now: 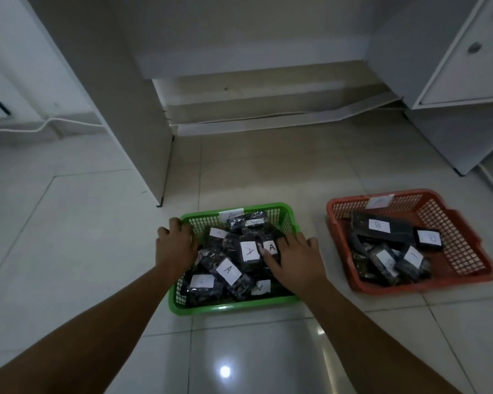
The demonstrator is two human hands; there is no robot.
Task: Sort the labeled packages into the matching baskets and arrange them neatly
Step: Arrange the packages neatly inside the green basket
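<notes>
Your left hand sits at the far left corner of the green basket, its fingers curled over the rim and gripping it there. Your right hand lies flat inside the same basket, fingers spread and relaxed, pressing down on the dark packages marked A without closing round any of them; its thumb touches the edge of one white A label and its palm covers the pile's right side. The A packages fill the green basket between your two hands, heaped at mixed angles, with several labels facing up and some turned or partly hidden. A white tag is stuck on the basket's far wall, its letter too faint to read. To your right, apart from the green basket and out of reach of either hand, the red basket holds the dark packages marked B, crowded toward its left half, with a white tag on its far rim. Both baskets rest on the pale tiled floor, in front of white cabinets.
</notes>
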